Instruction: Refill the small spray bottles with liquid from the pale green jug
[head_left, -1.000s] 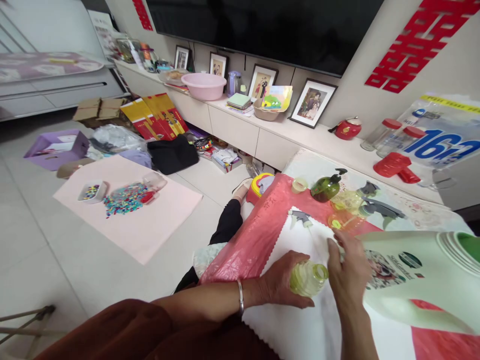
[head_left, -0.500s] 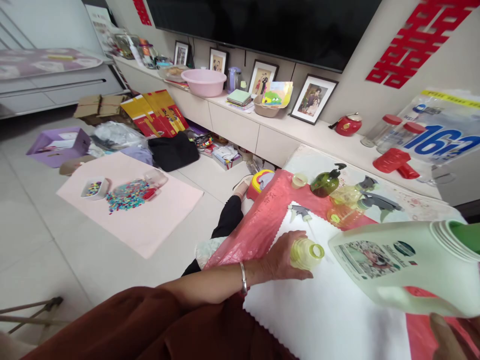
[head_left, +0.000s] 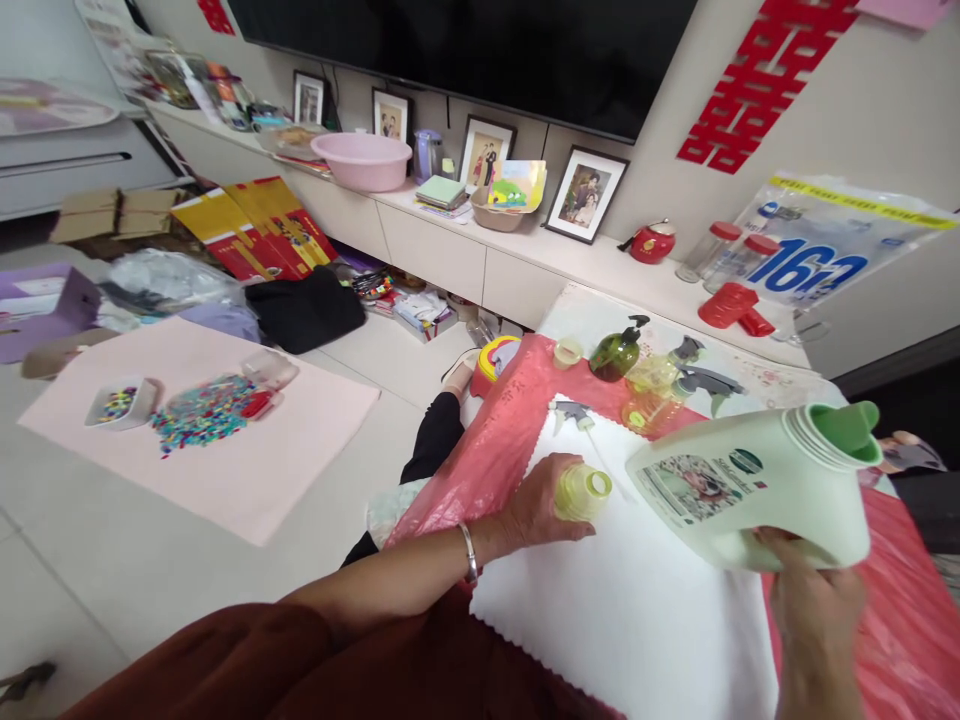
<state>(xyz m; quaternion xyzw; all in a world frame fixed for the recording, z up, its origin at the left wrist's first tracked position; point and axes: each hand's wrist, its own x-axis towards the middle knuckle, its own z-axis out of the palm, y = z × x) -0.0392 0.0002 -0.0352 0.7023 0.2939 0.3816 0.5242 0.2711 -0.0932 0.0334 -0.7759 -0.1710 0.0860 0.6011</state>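
My left hand (head_left: 536,505) is wrapped round a yellow-green translucent bottle (head_left: 581,492), whose open neck points up and to the right. In my right hand (head_left: 814,590) is a large pale green detergent jug (head_left: 757,480), gripped by its handle. The jug is tilted, its uncapped spout at the upper right and its printed label towards me. Both containers are above a white scallop-edged mat (head_left: 622,610), apart from each other. A grey trigger spray head (head_left: 574,413) with a thin tube lies on the mat's far corner.
Behind the mat stand a green pump bottle (head_left: 615,355), a yellow spray bottle (head_left: 651,375), an orange spray bottle (head_left: 649,410) and a small cup (head_left: 568,352). Red plastic sheeting (head_left: 900,590) covers the table. Colourful beads (head_left: 206,412) lie on a pink sheet (head_left: 300,440) on the floor.
The view has turned rightward. My right hand now shows fully on the jug's handle, and more of the jug's spout is in sight. My left hand keeps its hold on the bottle.
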